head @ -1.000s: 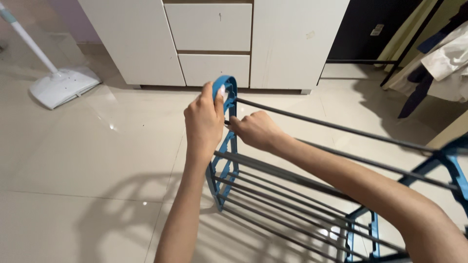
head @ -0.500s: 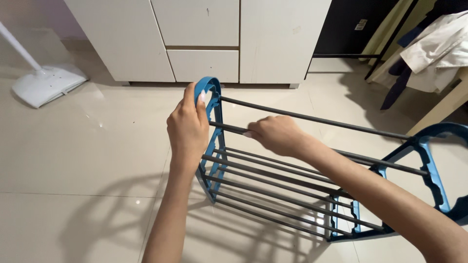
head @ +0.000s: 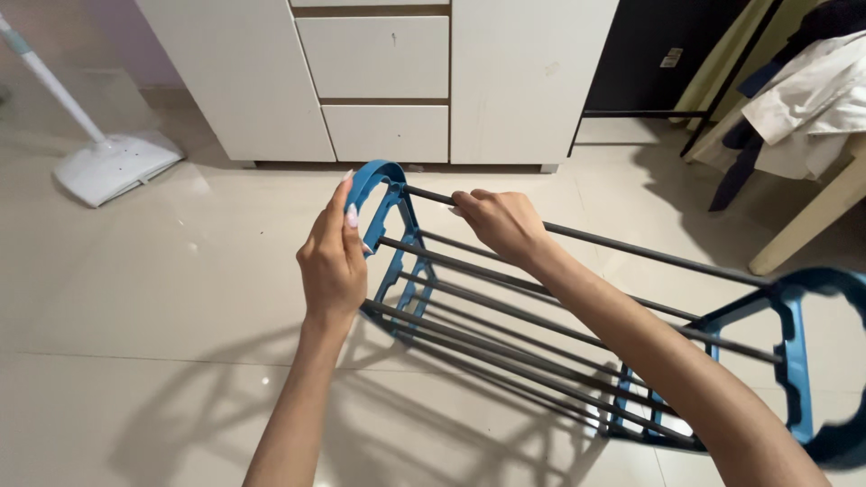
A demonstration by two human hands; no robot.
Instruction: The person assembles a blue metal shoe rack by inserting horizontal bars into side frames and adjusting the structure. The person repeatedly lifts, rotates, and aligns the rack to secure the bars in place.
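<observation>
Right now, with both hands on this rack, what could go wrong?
1. The left hand grips the blue end frame just where the grey rods enter it; fingers may get pinched there.
2. The right hand holds only the top rod; a hard pull might bend it or free it from the frame.
3. The rack rests on a glossy tiled floor and could slide.

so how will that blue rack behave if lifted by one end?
Probably light: the rack is thin grey rods between open plastic end frames. Likely flexes or racks sideways, since the rods just plug in. Left hand grips a frame, right hand the top rod.
</observation>
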